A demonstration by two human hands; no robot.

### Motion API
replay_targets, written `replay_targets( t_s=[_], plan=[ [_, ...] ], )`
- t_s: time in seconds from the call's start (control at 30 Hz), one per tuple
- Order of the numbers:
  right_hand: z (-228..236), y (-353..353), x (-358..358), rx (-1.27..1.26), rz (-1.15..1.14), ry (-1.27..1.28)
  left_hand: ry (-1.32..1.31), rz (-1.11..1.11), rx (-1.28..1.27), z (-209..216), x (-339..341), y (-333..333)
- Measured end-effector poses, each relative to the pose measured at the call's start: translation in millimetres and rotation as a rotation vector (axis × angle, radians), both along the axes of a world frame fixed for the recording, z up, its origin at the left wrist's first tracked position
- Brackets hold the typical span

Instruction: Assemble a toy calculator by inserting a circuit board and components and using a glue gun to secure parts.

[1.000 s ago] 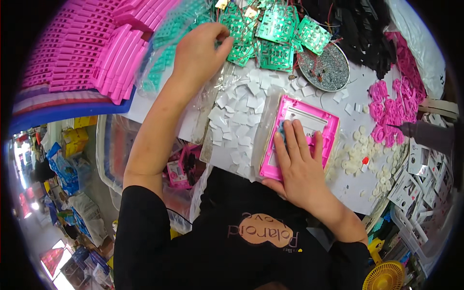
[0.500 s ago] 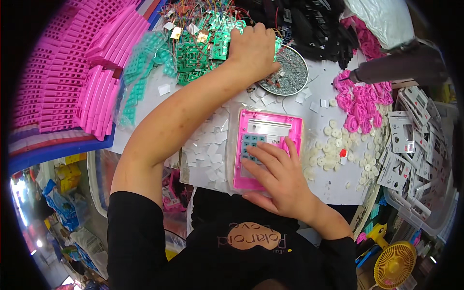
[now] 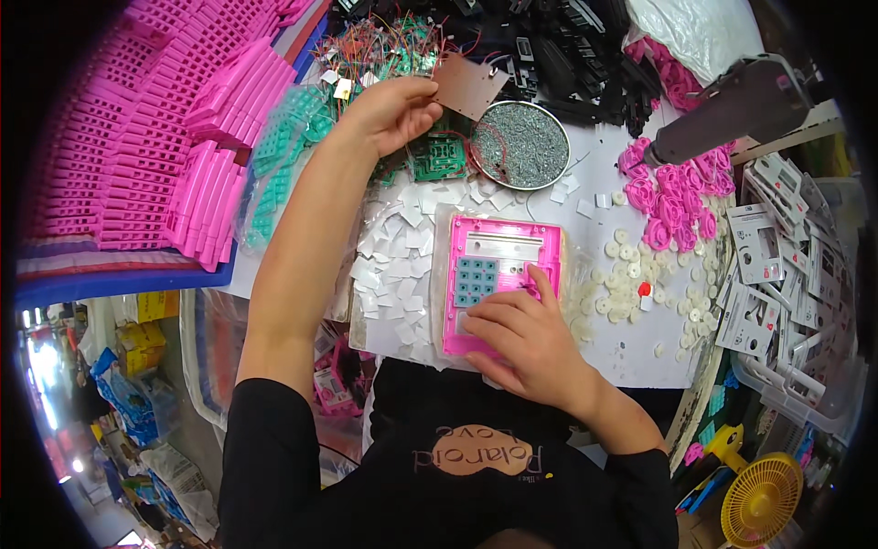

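Left hand (image 3: 402, 114): grip closed, pinching brown-faced circuit board (image 3: 470, 88), upper centre of frame.
Right hand (image 3: 529, 343): grip open, fingers spread over pink plastic casing (image 3: 508, 282), centre of frame.
Keypad (image 3: 476, 282): blue-grey, inside casing.
Round dish (image 3: 568, 146): small metal parts (image 3: 529, 142), just below board in frame.

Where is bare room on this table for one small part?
The white tabletop shows bare patches nearer than the white discs, right of the right hand, and between the round dish and pink cords. White paper squares crowd the pink casing's left.
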State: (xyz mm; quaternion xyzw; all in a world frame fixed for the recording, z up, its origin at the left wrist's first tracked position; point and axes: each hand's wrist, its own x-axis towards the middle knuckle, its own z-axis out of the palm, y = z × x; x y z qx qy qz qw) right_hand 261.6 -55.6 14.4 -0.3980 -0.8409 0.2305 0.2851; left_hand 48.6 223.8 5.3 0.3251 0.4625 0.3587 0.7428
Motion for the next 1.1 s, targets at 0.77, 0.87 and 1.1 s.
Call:
replay_targets(
  t_s=[0.77, 0.87, 1.1],
  plan=[
    [12, 22, -8, 0.053, 0.067, -0.007, 0.406, -0.351, 0.37, 10, -26, -16],
    [12, 14, -5, 0.025, 0.072, -0.02, 0.318, -0.034, 0.477, 23, -49, 8],
    [8, 21, -1, 0.074, 0.068, 0.042, 0.076, 0.126, 0.634, 49, -95, 14]
  ],
)
